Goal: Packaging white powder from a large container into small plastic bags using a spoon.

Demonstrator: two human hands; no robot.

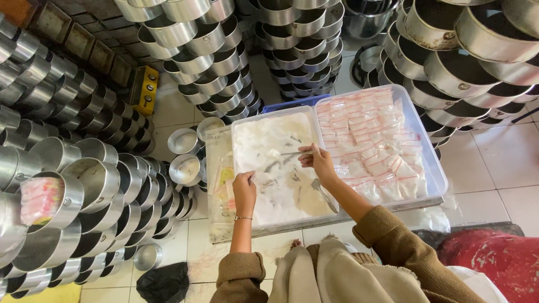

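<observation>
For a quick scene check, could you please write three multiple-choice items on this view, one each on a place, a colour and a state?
1. Where do the small sealed bags lie?
A. In the clear tub right of the powder tray
B. On the floor tiles
C. Inside a metal pan

2. What colour is the powder?
A. Red
B. White
C. Green

3. What is the right hand doing?
A. Resting empty
B. Gripping a pan
C. Holding a spoon

Answers: A, the bags fill the right tub; B, the tray's contents look white; C, its fingers pinch a thin metal handle.
</observation>
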